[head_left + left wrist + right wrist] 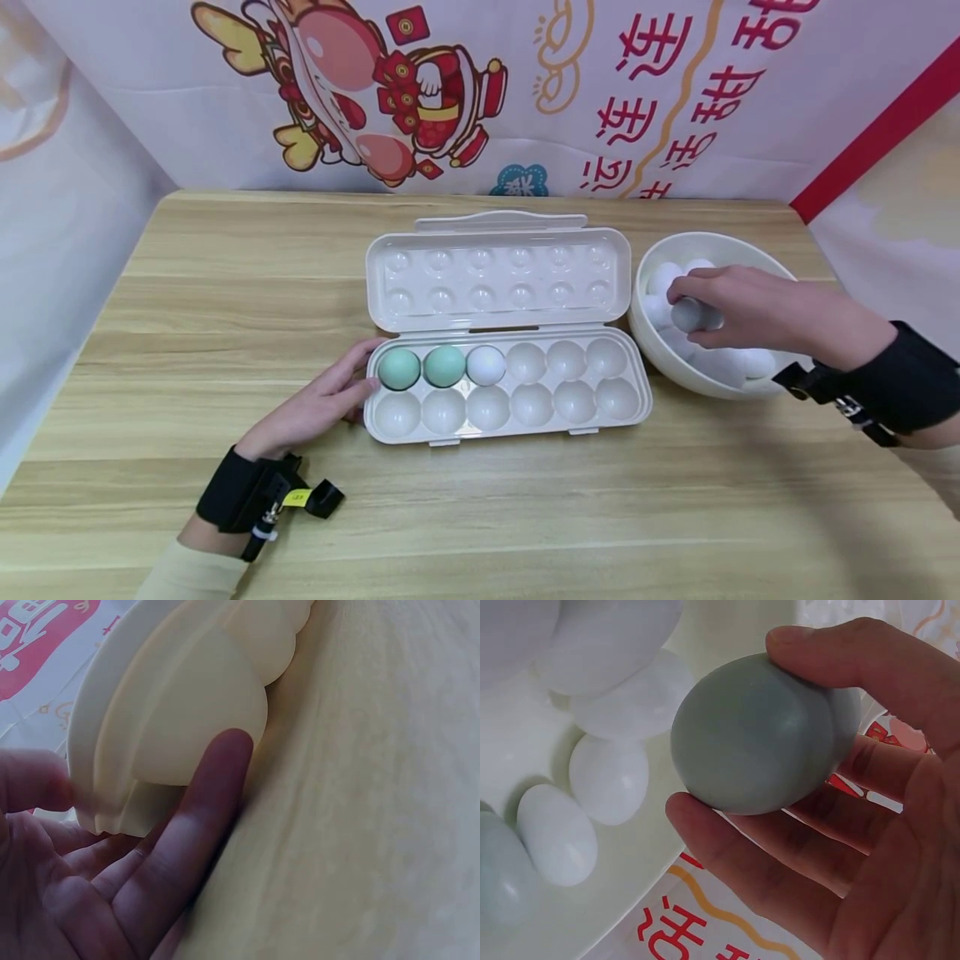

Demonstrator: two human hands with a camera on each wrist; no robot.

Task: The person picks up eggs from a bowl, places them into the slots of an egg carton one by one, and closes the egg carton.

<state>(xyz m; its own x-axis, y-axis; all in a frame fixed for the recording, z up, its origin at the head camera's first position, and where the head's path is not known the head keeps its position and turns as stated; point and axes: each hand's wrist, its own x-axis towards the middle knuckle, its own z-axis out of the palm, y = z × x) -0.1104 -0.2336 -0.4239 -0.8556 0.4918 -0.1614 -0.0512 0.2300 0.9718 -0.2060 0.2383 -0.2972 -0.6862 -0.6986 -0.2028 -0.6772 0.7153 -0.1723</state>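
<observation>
At the left end of an open plastic egg carton (517,427), my left hand (318,408) grips the rim. In the left wrist view its fingers wrap that end, one fingertip (232,750) against a rounded cup. Two pale green eggs (445,366) and a white egg (486,365) fill the left half of the back row. Over the bowl on the right, my right hand (765,307) holds an egg (754,739) between thumb and fingers. It looks grey-green in the right wrist view.
The cream bowl (654,350) stands just right of the carton, holding several eggs (609,780), mostly white. The carton's lid (498,279) lies folded back behind the cups. A printed cloth (480,100) hangs at the wooden table's (225,275) back edge.
</observation>
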